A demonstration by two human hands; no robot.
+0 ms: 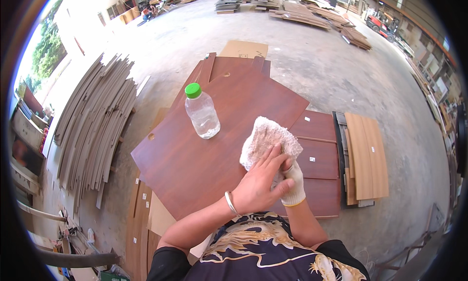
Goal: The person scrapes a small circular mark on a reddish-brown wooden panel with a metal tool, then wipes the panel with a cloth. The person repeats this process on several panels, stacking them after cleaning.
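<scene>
My left hand [259, 184], bare with a silver bangle, lies across a white terry cloth [267, 135], its fingers stretched out flat on it. My right hand [294, 187] wears a white knit glove and supports the cloth from the right; its fingers are mostly hidden by the cloth and my left hand. Brownish stains show on the cloth. Both hands are above a reddish-brown wooden panel [200, 169] with round holes near its edge. Left of the cloth stands a clear plastic bottle [202, 116] with a green cap, a little clear liquid at its bottom.
More reddish-brown panels [317, 171] with small white labels lie to the right, beside light wood boards [366, 154]. A tall stack of grey-brown strips [95, 130] stands at the left. Board piles [302, 13] and a red forklift [381, 27] are far back.
</scene>
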